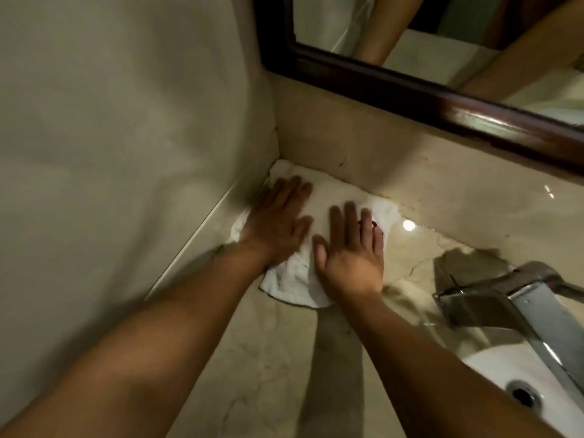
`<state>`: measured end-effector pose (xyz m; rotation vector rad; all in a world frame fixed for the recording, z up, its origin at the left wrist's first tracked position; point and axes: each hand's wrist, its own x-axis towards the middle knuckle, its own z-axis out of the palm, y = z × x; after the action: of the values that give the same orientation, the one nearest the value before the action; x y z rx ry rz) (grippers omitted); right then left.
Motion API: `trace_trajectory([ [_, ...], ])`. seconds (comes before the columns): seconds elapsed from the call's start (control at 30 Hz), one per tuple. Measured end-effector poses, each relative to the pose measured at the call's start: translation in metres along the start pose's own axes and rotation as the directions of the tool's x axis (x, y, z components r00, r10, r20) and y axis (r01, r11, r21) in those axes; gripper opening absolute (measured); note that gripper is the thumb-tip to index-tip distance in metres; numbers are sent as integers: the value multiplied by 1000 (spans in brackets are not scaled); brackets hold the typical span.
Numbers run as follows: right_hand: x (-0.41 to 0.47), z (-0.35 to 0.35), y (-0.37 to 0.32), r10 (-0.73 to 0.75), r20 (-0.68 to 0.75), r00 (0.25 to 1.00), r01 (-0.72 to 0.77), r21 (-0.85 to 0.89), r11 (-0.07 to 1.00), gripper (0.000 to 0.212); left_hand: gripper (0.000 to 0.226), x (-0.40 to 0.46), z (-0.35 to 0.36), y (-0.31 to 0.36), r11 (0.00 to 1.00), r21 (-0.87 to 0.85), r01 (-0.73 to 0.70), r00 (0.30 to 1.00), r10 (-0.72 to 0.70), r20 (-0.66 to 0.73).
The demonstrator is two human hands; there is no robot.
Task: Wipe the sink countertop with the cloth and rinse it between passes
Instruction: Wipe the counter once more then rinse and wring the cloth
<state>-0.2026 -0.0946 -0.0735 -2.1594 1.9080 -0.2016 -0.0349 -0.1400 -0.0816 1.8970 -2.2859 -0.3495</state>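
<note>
**Two hands flat on one cloth, back left corner of countertop**

Nearest: two bare forearms reach forward over the marble countertop (268, 358). One white sink (518, 371) with one drain sits at lower right; one chrome faucet (505, 295) stands behind it. Further in, one white cloth (294, 279) lies spread on the countertop, reaching into the corner where two walls meet. The left hand (278, 222) presses flat on the cloth's left part, fingers straight and spread. The right hand (350, 251) presses flat just beside it, fingers likewise extended. Farthest: one dark-framed mirror (410, 86) above the backsplash.
</note>
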Motion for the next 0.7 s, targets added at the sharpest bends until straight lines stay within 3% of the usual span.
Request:
trace_trajectory([
  [0.07, 27, 7, 1, -14, -29, 999, 13, -41, 999, 67, 69, 26, -2, -11, 999, 2, -33, 998, 33, -49],
  [0.17, 39, 21, 3, 17, -90, 996, -20, -34, 999, 65, 68, 37, 9, -18, 1000, 11, -26, 1000, 26, 11],
  [0.33, -19, 19, -3, -3, 10, 1000, 3, -42, 999, 63, 62, -28, 22, -4, 999, 32, 16, 996, -13, -83],
  [0.47, -49, 7, -18, -5, 49, 999, 10, -97, 995, 64, 62, -79, 12, 1, 999, -22, 45, 999, -45, -16],
  [0.6, -15, 10, -24, -2, 27, 1000, 3, -34, 999, 68, 60, -37, -4, -11, 999, 42, -15, 1000, 16, -17],
  [0.7, 19, 13, -19, -8, 38, 999, 12, -90, 996, 65, 59, -2, -2, -21, 999, 43, 31, 999, -32, 27],
])
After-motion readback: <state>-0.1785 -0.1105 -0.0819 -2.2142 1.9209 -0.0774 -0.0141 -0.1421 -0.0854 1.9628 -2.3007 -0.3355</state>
